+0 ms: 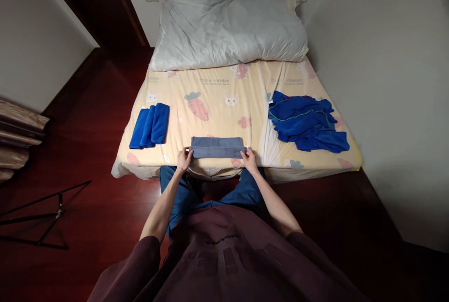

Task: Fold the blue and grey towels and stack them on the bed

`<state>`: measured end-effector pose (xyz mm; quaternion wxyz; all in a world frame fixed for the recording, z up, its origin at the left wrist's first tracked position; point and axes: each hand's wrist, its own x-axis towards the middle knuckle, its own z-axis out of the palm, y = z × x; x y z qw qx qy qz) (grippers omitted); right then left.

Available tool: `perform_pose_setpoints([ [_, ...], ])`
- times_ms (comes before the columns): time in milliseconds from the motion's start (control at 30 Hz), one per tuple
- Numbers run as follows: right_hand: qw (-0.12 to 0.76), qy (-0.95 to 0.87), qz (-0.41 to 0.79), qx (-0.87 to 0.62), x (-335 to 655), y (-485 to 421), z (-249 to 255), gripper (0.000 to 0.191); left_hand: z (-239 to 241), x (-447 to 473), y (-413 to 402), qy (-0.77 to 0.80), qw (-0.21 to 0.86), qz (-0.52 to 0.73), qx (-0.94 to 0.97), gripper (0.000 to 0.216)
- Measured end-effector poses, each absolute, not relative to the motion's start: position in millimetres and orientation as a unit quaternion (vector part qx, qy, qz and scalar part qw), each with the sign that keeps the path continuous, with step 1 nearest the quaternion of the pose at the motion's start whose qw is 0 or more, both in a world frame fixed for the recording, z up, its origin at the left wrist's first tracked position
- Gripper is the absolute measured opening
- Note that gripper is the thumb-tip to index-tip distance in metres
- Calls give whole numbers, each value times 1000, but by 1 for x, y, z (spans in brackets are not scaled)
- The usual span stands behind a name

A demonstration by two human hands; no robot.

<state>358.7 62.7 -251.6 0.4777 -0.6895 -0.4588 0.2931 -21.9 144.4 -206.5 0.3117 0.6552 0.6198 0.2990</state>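
A grey-blue towel (217,148), partly folded into a long strip, lies at the front edge of the bed. My left hand (184,159) pinches its left end, and my right hand (249,158) pinches the right end. The near part of the towel is doubled over, while a flat strip shows behind it. To the left lie several folded bright blue towels (150,125), overlapping side by side. On the right is a loose, crumpled heap of blue cloths (303,119).
The bed (217,100) has a pale yellow sheet with rabbit and carrot prints. A white quilt (231,30) is bunched at the headboard. Black tripod legs (58,213) stand on the dark red floor at left, near a curtain (19,136). A wall (379,82) borders the right.
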Motion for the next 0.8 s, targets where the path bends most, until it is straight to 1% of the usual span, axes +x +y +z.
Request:
perform_pose_setpoints([
  [133,462,-457,278,-708,358,61,-250,59,-206,-22,145,627,338,288,640,38],
  [200,437,-471,251,-724,357,58,-245,58,-205,-20,142,633,320,287,644,38],
  [300,401,-513,142,-746,349,50,-231,55,-201,-16,130,628,215,303,684,42],
  [367,383,-551,82,-737,337,45,-220,52,-198,-9,118,584,151,296,741,44],
  [400,371,-577,73,-724,329,42,-215,51,-196,-4,112,550,137,283,774,44],
  [467,340,-644,85,-680,311,39,-207,49,-194,8,99,477,138,240,834,44],
  [567,286,-737,107,-604,283,39,-203,48,-194,30,86,403,141,178,887,53],
  [667,247,-776,105,-571,266,42,-204,51,-195,45,84,401,126,151,895,60],
  [800,214,-771,110,-589,271,48,-206,53,-196,44,94,440,113,136,880,64],
])
